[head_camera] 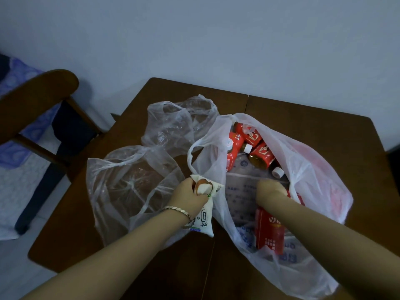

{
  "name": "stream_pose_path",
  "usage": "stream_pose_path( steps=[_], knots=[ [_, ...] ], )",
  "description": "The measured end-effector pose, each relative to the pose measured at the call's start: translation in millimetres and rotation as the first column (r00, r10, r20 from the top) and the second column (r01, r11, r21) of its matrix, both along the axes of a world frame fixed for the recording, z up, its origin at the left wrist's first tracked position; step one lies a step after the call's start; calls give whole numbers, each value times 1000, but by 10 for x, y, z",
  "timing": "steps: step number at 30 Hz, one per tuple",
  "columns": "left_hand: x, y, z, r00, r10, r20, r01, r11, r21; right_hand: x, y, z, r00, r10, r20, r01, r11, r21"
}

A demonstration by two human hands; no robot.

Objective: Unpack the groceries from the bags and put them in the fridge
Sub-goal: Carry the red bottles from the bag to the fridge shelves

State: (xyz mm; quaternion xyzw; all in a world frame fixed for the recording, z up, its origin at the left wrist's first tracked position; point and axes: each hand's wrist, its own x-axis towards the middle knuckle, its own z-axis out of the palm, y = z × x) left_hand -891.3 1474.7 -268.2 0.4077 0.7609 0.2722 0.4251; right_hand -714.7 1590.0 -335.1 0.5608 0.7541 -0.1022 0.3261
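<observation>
One brown table point(303, 109) carries everything; fridge not in view. Right side: full white bag point(313, 169), mouth open, thin film, will sag and tear if pulled by its wall, so lift items out rather than drag the bag. Left of it: near clear bag point(121, 187) and far clear bag point(173, 122), both look emptied and slack.

Inside the full bag: flat grey printed packet point(242, 191) lying on the bottom, likely floppy, needs support from beneath. Far end holds a pile of red-label bottles point(257, 152), capped, rigid, probably full and heavy, labels slick; best taken round the body, one per hand. Near red bottle point(269, 230) lies lengthwise toward the near edge.

White milk pouch point(204, 221) hangs outside the bag at its left edge, soft and squashy, could burst if squeezed; top corner is the safe hold. Left hand point(188, 195) clenches that top. Right hand point(270, 191) is down in the bag above the near bottle, fingers curled under; what they grasp, cannot tell.
</observation>
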Motion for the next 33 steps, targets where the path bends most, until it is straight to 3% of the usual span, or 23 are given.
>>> stream_pose_path(
  steps=[12, 17, 24, 28, 33],
  knots=[
    [303, -268, 330, 997, -1, -78, 2, 1000, 7, 736, -516, 485, 932, 57, -358, -20, 994, 107],
    [586, -584, 575, 972, 183, -149, -178, 983, 46, 814, -596, 911, 830, 332, -447, -282, 943, 177],
    [879, -1297, 1049, 832, 522, -188, -507, 853, 126, 535, -919, 1756, 491, 693, -528, -630, 701, 334],
    [963, -1956, 1315, 676, 719, -160, -689, 694, 208, 249, -1366, 2176, 274, 787, -553, -756, 532, 382],
    [1136, -3131, 1619, 432, 883, -186, -846, 467, 255, -83, -2341, 2565, -78, 819, -568, -853, 240, 463]
  ],
)
